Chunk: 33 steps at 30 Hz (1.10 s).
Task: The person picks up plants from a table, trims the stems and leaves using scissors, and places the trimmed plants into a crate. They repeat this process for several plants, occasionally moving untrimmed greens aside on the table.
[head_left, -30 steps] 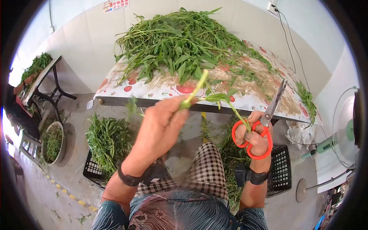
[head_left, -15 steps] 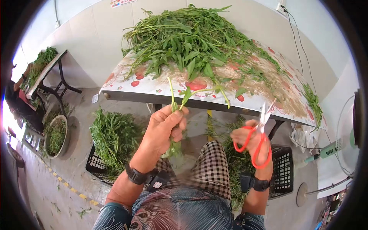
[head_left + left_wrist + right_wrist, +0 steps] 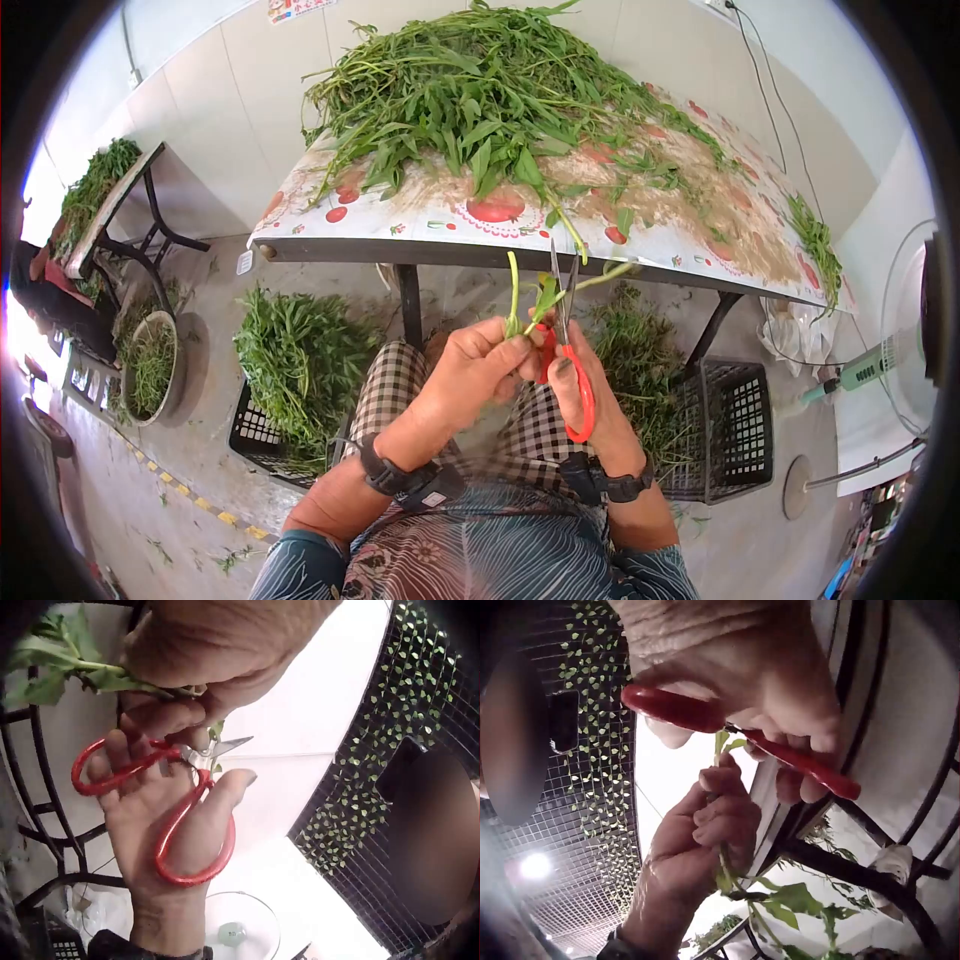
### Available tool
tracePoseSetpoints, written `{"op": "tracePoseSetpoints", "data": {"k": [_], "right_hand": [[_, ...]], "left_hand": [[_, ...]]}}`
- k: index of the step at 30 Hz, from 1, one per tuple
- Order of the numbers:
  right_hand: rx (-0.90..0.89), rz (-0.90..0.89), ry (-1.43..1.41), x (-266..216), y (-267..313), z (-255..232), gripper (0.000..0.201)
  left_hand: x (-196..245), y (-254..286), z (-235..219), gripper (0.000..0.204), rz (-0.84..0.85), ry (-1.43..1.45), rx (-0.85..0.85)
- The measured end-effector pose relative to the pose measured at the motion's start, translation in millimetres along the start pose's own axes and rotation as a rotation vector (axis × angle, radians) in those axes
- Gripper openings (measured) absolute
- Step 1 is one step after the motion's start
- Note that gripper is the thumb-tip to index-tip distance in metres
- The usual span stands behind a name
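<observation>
Hands have met over the lap: the left hand (image 3: pixel 478 365) pinches the green stalk (image 3: pixel 514 290) upright, the right hand (image 3: pixel 585 395) grips red scissors (image 3: pixel 566 350) whose blades now straddle it, at 6 o'clock of the heaped surface (image 3: pixel 400 235).

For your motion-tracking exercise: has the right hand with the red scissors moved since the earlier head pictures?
Yes. The right hand with the red scissors has shifted left, from near the black crate to the left hand under the table edge.
</observation>
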State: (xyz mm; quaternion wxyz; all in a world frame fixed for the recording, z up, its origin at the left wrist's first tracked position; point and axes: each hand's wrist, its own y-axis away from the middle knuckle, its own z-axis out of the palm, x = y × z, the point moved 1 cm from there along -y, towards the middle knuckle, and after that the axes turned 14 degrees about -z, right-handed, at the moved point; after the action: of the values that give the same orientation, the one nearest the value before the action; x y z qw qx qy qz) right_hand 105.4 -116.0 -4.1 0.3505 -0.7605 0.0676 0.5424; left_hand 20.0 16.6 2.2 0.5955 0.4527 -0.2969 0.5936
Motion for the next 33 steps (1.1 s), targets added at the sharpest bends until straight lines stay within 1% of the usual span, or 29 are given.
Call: {"op": "tracePoseSetpoints", "data": {"k": [2,5,8,11,12,13,15,18,21,24,27,30,32,33], "right_hand": [[0.028,0.065,-0.076,2,3,2,0.071],[0.194,0.045,-0.075,3,8,11,0.082],[0.149,0.177,-0.176,-3,15,3,0.076],[0.021,0.103,0.043,-9,14,-11,0.062],[0.05,0.092,0.054,-9,15,-17,0.048],[0.182,0.045,0.123,-12,13,-24,0.038],[0.276,-0.073,0.542,-27,-9,-40,0.036],[0.276,-0.307,0.906,-61,-61,-44,0.04],[0.105,-0.377,1.122,-50,-101,-49,0.033],[-0.052,-0.169,1.226,-43,-116,-56,0.027],[-0.046,-0.154,1.172,-43,-107,-70,0.028],[-0.004,0.013,1.21,-58,-83,-96,0.028],[0.103,0.016,1.34,-59,-56,-126,0.024],[0.145,0.102,1.322,-57,-41,-144,0.024]], "left_hand": [[-5,-2,3,0.02,-0.002,0.018,-0.003],[-4,-2,4,0.018,-0.007,0.015,0.003],[4,2,-5,0.018,-0.016,0.028,0.043],[12,7,-19,0.017,0.023,0.07,0.075],[14,8,-24,0.016,0.034,0.088,0.085],[16,9,-29,0.016,0.041,0.108,0.097],[18,9,-33,0.016,0.05,0.139,0.113],[20,6,-32,0.016,0.065,0.149,0.102],[20,6,-26,0.016,0.066,0.132,0.105],[22,9,-27,0.016,0.06,0.125,0.106],[24,9,-32,0.015,0.065,0.137,0.114],[30,8,-34,0.016,0.081,0.156,0.113],[33,7,-35,0.016,0.098,0.154,0.123],[35,6,-36,0.016,0.107,0.153,0.129]]}}
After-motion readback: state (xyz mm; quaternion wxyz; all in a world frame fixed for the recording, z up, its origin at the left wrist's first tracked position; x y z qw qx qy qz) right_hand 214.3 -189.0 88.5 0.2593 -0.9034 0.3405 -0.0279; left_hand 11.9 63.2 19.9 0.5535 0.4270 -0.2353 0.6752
